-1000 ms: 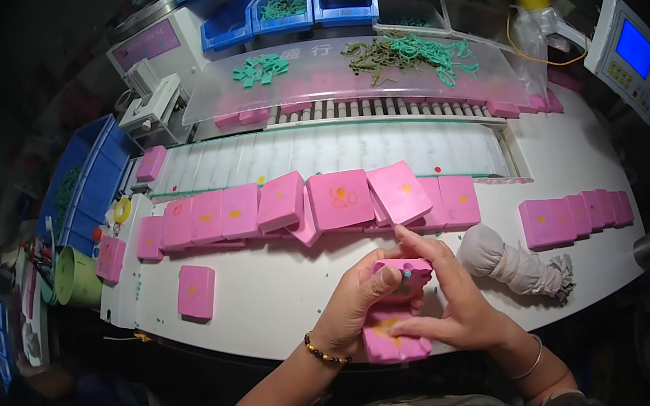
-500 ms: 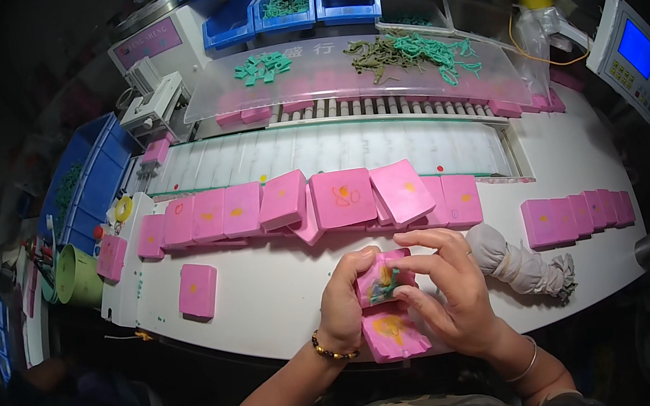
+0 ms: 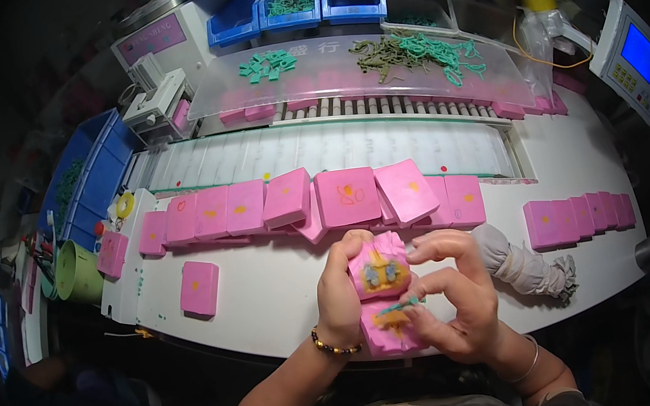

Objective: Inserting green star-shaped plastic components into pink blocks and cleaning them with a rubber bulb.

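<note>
My left hand (image 3: 337, 295) grips a pink rubber mould (image 3: 387, 246) that is spread open near the table's front edge. Its upper half faces me, showing a yellow-stained hollow with grey inserts. The lower half (image 3: 385, 344) hangs below it, also stained yellow inside. Between thumb and forefinger, my right hand (image 3: 464, 300) pinches a small green wax piece (image 3: 409, 303), just above the lower half. Whether that piece still touches the mould, I cannot tell.
A row of pink moulds (image 3: 347, 198) crosses the table ahead, with one mould (image 3: 200, 289) nearer on the left. A tied white cloth bundle (image 3: 523, 262) lies right of my hand. Green wax pieces (image 3: 268, 66) rest on the clear shelf. A control panel (image 3: 636, 60) stands far right.
The green piece has come out of the mould's upper half, drawn down and toward me by my right hand. The upper half now opens wider, baring its grey inserts.
</note>
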`<act>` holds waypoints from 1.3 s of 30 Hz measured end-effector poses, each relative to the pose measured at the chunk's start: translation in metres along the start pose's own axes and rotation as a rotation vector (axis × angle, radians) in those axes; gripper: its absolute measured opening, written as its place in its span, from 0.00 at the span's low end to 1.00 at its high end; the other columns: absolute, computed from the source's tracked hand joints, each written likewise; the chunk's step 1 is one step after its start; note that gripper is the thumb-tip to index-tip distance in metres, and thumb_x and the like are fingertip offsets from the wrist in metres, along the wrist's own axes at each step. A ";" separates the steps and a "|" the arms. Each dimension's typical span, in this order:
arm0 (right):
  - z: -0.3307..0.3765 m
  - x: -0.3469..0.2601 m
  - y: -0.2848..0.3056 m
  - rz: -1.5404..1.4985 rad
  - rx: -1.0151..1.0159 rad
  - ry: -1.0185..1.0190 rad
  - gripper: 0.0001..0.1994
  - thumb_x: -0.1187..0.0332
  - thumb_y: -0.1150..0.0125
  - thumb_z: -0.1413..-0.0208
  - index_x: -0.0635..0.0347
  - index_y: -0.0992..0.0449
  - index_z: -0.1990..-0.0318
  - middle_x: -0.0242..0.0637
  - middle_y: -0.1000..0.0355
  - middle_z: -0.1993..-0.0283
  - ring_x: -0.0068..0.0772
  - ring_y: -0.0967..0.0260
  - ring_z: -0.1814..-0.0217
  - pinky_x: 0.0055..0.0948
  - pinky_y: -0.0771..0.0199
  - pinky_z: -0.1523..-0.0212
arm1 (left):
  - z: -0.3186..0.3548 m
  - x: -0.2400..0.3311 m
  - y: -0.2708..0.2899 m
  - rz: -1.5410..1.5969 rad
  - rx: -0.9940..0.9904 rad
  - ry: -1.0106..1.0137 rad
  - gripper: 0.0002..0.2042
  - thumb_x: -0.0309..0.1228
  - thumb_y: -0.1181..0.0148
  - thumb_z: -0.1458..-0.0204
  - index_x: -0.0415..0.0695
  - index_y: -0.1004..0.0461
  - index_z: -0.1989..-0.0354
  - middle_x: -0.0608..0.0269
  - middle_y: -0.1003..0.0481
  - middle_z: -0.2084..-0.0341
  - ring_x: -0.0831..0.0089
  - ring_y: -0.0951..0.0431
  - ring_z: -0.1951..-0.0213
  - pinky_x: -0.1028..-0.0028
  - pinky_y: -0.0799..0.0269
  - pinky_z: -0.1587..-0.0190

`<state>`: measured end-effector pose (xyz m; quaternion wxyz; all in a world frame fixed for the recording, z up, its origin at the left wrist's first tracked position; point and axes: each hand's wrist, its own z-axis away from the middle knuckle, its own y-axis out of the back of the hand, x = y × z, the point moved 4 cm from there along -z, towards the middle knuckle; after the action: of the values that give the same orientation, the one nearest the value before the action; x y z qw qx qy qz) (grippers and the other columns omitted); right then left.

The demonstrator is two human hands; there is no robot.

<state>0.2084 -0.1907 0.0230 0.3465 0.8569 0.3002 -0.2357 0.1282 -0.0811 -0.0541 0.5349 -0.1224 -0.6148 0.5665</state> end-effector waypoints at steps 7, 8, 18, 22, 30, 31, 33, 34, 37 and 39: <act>0.002 0.032 0.016 -0.108 0.235 -0.247 0.05 0.75 0.36 0.50 0.62 0.26 0.66 0.42 0.33 0.54 0.32 0.36 0.54 0.28 0.35 0.53 | 0.012 0.003 0.004 -0.376 -0.118 0.011 0.20 0.47 0.53 0.36 0.40 0.29 0.55 0.60 0.26 0.70 0.75 0.24 0.73 0.78 0.28 0.70; 0.005 0.042 0.017 -0.210 0.289 -0.358 0.04 0.75 0.37 0.48 0.61 0.26 0.66 0.41 0.33 0.54 0.29 0.37 0.54 0.26 0.35 0.54 | 0.012 0.004 0.003 -0.527 -0.151 -0.035 0.17 0.42 0.48 0.37 0.39 0.29 0.52 0.60 0.26 0.67 0.78 0.24 0.72 0.79 0.27 0.68; 0.008 0.039 0.006 -0.051 0.067 -0.335 0.09 0.73 0.36 0.47 0.59 0.23 0.58 0.40 0.33 0.53 0.32 0.33 0.53 0.27 0.34 0.57 | 0.020 0.013 -0.011 -0.967 -0.164 -0.456 0.07 0.21 0.38 0.47 0.36 0.26 0.61 0.63 0.25 0.68 0.80 0.23 0.66 0.79 0.26 0.61; 0.005 0.033 0.012 0.225 0.110 -0.090 0.14 0.75 0.36 0.51 0.58 0.22 0.54 0.39 0.31 0.55 0.39 0.30 0.57 0.33 0.32 0.59 | 0.021 0.020 -0.016 -1.078 -0.151 -0.452 0.04 0.20 0.39 0.48 0.36 0.26 0.65 0.63 0.25 0.67 0.80 0.25 0.64 0.79 0.29 0.59; 0.001 0.027 0.011 0.620 -0.052 0.201 0.11 0.74 0.34 0.57 0.56 0.23 0.63 0.31 0.29 0.63 0.34 0.30 0.61 0.34 0.35 0.60 | 0.025 0.029 -0.021 -1.271 -0.190 -0.587 0.05 0.21 0.37 0.52 0.36 0.24 0.67 0.59 0.25 0.70 0.73 0.25 0.68 0.76 0.29 0.63; 0.002 0.028 0.010 0.609 -0.071 0.210 0.10 0.74 0.34 0.57 0.56 0.24 0.64 0.31 0.29 0.65 0.33 0.29 0.62 0.34 0.35 0.60 | 0.025 0.029 -0.022 -1.296 -0.196 -0.592 0.05 0.21 0.37 0.52 0.36 0.24 0.67 0.59 0.25 0.71 0.73 0.25 0.68 0.75 0.29 0.64; 0.003 0.028 0.010 0.602 -0.070 0.186 0.10 0.74 0.34 0.57 0.56 0.25 0.65 0.31 0.29 0.65 0.34 0.30 0.63 0.34 0.35 0.60 | 0.025 0.029 -0.022 -1.295 -0.198 -0.590 0.05 0.21 0.37 0.52 0.36 0.24 0.67 0.59 0.25 0.71 0.73 0.25 0.68 0.75 0.29 0.64; 0.005 0.029 0.010 0.596 -0.069 0.161 0.10 0.74 0.34 0.58 0.56 0.26 0.65 0.32 0.29 0.65 0.34 0.30 0.64 0.33 0.35 0.60 | 0.025 0.028 -0.022 -1.295 -0.200 -0.588 0.05 0.20 0.37 0.52 0.36 0.24 0.67 0.59 0.25 0.71 0.73 0.25 0.68 0.75 0.29 0.64; 0.007 0.033 0.009 0.455 0.018 0.041 0.08 0.75 0.35 0.54 0.58 0.27 0.66 0.34 0.29 0.65 0.34 0.31 0.66 0.31 0.35 0.63 | 0.026 0.022 -0.026 -1.221 -0.174 -0.563 0.05 0.19 0.36 0.53 0.36 0.25 0.68 0.59 0.25 0.72 0.71 0.25 0.69 0.75 0.29 0.65; 0.010 0.038 0.004 0.248 0.066 -0.110 0.06 0.74 0.37 0.52 0.59 0.27 0.66 0.35 0.29 0.65 0.33 0.31 0.67 0.29 0.35 0.65 | 0.024 0.017 -0.026 -1.231 -0.176 -0.606 0.04 0.20 0.37 0.52 0.37 0.25 0.68 0.58 0.26 0.73 0.69 0.24 0.71 0.74 0.29 0.67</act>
<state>0.2358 -0.1870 -0.0049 0.3604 0.8841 0.1647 -0.2477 0.1142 -0.0905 -0.0184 0.5518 0.3696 -0.7384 0.1169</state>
